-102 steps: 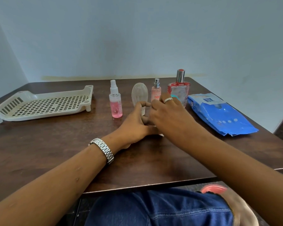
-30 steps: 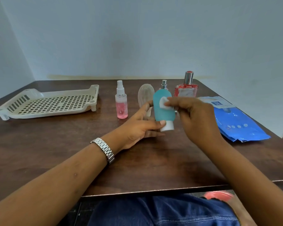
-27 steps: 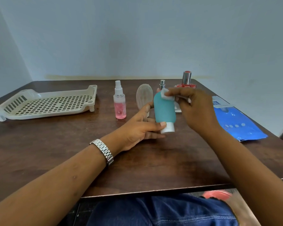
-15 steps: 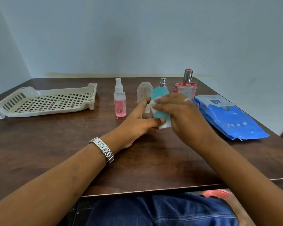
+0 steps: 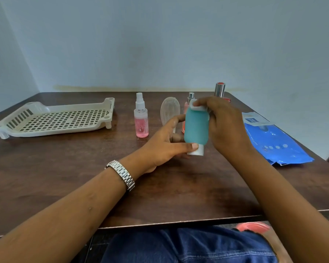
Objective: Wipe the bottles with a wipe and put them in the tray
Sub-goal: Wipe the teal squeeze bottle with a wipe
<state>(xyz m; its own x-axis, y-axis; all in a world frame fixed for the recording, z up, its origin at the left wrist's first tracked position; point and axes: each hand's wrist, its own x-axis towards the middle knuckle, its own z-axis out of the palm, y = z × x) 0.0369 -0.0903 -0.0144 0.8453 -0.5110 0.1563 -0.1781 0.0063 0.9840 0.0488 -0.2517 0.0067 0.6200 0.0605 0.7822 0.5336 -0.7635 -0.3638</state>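
Head | brown wooden table (image 5: 46, 168) | pale blue wall (image 5: 160, 44) | cream tray (image 5: 51, 122)

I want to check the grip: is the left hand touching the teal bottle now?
Touching. The head view shows the left hand's thumb pressed on the teal bottle just above its white cap, with the index finger against its side.

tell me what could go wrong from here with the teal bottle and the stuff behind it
1. The left hand pinches the teal bottle only near its white cap; pressure from the wipe at the top could twist it out of that grip.
2. The right hand works just in front of the small peach spray bottle and red perfume bottle; a wide stroke might knock them over.
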